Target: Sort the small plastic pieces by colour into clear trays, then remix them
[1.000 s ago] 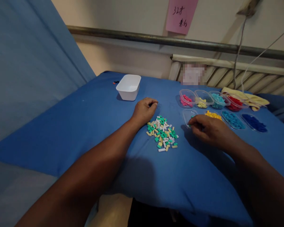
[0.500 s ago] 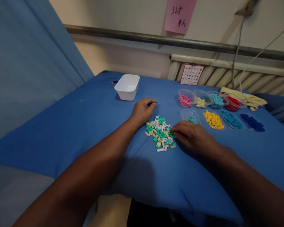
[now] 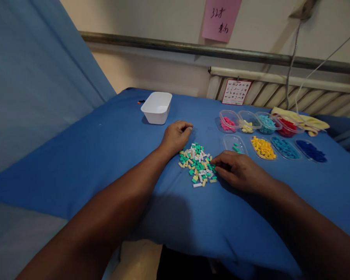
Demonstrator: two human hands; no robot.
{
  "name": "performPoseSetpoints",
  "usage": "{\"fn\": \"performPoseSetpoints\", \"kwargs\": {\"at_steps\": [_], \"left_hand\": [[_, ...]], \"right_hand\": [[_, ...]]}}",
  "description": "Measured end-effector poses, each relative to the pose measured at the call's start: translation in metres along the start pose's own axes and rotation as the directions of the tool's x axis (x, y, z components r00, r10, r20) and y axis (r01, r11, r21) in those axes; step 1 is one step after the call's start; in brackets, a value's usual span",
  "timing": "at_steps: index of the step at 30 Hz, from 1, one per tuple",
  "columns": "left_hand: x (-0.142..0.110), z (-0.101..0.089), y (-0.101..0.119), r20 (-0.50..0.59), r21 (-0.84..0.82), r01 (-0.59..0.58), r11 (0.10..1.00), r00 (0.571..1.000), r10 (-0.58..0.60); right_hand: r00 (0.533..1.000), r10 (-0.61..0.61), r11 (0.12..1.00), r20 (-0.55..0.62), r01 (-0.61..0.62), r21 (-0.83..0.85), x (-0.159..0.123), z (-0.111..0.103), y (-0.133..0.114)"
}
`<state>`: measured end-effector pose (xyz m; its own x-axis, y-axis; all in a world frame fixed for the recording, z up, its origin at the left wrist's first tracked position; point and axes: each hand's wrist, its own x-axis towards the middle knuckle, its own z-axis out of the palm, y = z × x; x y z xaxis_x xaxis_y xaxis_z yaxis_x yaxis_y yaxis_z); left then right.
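Note:
A loose pile of small green, white and pale yellow toy building bricks (image 3: 196, 163) lies on the blue-covered table. My left hand (image 3: 176, 136) rests just behind the pile's left side, fingers curled in and thumb against them, with nothing visible in it. At the pile's right edge is my right hand (image 3: 236, 167), palm down, its thumb and index finger slightly apart and the fingertips at the bricks. Behind that hand, a clear tub (image 3: 229, 140) with a few green bricks in it is partly covered by the hand.
A white plastic bin (image 3: 156, 112) stands at the back left. Clear tubs of sorted bricks stand at the right, among them pink (image 3: 228, 123), yellow-orange (image 3: 263, 147) and dark blue (image 3: 311, 151). A yellow cloth (image 3: 306, 120) lies behind them, near the radiator (image 3: 265, 87).
My right thumb and index finger have parted a little at the pile's right edge. The left hand stays where it was.

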<state>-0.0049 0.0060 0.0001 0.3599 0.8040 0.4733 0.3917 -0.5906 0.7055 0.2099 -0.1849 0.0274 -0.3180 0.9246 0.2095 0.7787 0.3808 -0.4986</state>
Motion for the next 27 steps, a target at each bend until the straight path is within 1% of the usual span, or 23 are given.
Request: {"fn": "performPoseSetpoints", "kwargs": {"at_steps": [7,10,12,15,18,20,22,23,25,27], "left_hand": [[0.000,-0.001,-0.001,0.002,0.011,0.007,1.000,1.000,-0.007],[0.001,-0.001,-0.003,-0.007,0.001,0.007,1.000,1.000,-0.007],[0.001,-0.002,-0.003,-0.009,-0.010,-0.004,1.000,1.000,0.004],[0.001,-0.002,-0.003,-0.006,-0.005,-0.009,1.000,1.000,0.009],[0.001,-0.003,-0.004,0.004,0.008,0.001,1.000,1.000,-0.001],[0.001,-0.003,-0.004,0.005,0.012,0.006,1.000,1.000,-0.006],[0.001,-0.003,-0.004,0.004,0.013,0.006,1.000,1.000,-0.006],[0.001,-0.003,-0.004,0.003,0.011,0.007,1.000,1.000,-0.007],[0.002,-0.004,-0.003,0.004,0.012,0.015,1.000,1.000,-0.016],[0.002,-0.004,-0.002,0.006,0.016,0.029,0.999,1.000,-0.029]], "right_hand": [[1.000,-0.020,0.999,-0.015,0.020,-0.027,0.003,0.007,-0.006],[0.999,0.017,1.000,-0.030,-0.017,-0.001,0.003,0.008,-0.007],[0.996,0.061,0.998,-0.065,-0.058,0.039,0.003,0.004,-0.003],[0.974,0.129,0.991,-0.184,-0.122,0.050,0.001,-0.008,0.010],[0.925,0.210,0.971,-0.316,-0.234,-0.039,-0.003,-0.024,0.032],[0.892,0.263,0.942,-0.367,-0.319,-0.101,-0.007,-0.032,0.048],[0.874,0.300,0.914,-0.383,-0.379,-0.148,-0.010,-0.037,0.060],[0.871,0.312,0.902,-0.379,-0.396,-0.170,-0.011,-0.038,0.065],[0.877,0.327,0.886,-0.351,-0.414,-0.209,-0.013,-0.038,0.071],[0.890,0.325,0.883,-0.319,-0.407,-0.234,-0.014,-0.037,0.075]]}}
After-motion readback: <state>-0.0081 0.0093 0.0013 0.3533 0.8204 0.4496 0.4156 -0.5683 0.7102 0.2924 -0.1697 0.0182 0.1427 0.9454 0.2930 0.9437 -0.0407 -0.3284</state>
